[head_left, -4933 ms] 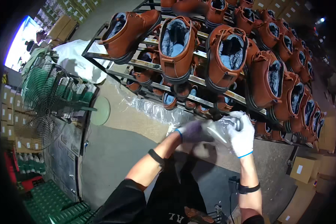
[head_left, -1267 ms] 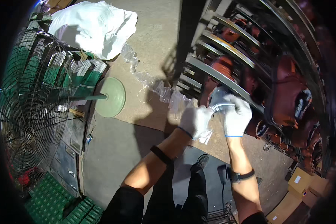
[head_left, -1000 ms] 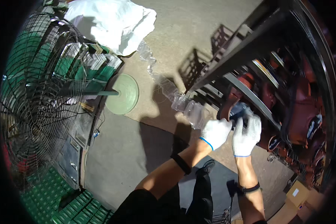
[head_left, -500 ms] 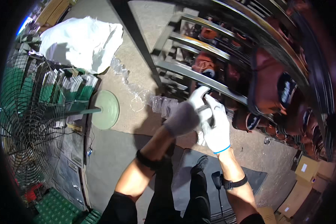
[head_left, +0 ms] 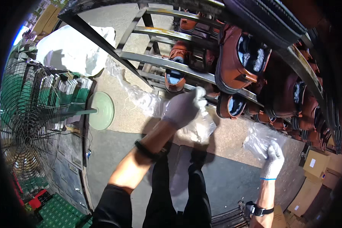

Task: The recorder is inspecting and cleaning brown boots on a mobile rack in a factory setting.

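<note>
My left hand (head_left: 184,106), in a pale work glove, is closed in front of the shoe rack, and a crumpled clear plastic bag (head_left: 203,127) hangs from its fingers. Off to the right, my right hand (head_left: 273,157) wears a white glove with a blue cuff edge. Its fingers pinch another clear plastic bag (head_left: 259,140), spread out over the floor. Beyond my hands stands a metal rack (head_left: 167,64) with brown leather shoes on several levels. The nearest large shoe (head_left: 233,62) has crumpled stuffing inside, and a smaller one (head_left: 174,79) sits lower down.
At left is a wire-cage fan (head_left: 28,125) with a round green base (head_left: 102,110). Behind it stand green and white stacked boxes (head_left: 70,93) and a large white sack (head_left: 76,49). Clear plastic (head_left: 140,97) trails across the floor. Cardboard boxes (head_left: 315,163) are at right.
My hands were together before the rack; now they are apart, the right one well to the right with clear plastic showing in it. The view has shifted, bringing the rack further left.
</note>
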`<state>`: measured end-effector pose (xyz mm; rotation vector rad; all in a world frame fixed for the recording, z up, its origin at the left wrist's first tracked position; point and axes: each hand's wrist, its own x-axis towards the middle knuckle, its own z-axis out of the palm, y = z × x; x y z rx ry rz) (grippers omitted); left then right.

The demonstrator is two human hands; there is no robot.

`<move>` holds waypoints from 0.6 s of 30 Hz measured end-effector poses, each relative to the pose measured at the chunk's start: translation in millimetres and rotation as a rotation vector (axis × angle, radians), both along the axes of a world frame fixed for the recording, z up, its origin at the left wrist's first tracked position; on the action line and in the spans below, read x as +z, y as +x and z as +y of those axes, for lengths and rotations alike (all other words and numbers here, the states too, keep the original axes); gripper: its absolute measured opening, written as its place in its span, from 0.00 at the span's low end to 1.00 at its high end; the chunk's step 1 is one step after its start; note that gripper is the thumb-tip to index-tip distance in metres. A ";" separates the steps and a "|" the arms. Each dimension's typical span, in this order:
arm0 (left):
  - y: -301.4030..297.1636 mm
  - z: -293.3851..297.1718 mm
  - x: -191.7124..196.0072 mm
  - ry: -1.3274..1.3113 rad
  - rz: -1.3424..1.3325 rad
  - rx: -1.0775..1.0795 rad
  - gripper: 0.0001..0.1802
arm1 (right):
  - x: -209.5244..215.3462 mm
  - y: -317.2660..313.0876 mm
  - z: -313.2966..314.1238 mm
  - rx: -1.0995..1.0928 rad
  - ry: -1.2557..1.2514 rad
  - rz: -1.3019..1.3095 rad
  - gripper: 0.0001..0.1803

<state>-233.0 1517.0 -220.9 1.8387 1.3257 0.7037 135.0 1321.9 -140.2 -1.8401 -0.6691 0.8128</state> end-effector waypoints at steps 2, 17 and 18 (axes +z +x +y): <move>36.5 31.5 -7.6 0.105 0.317 -0.146 0.15 | -14.3 -35.2 14.5 0.097 0.013 -0.090 0.24; -3.7 -62.8 -56.6 0.278 0.301 -0.020 0.07 | -84.4 -241.9 167.4 0.375 0.315 -1.269 0.11; -7.9 -65.7 -63.8 0.242 0.299 -0.001 0.06 | -87.2 -241.4 145.8 0.538 0.272 -1.038 0.17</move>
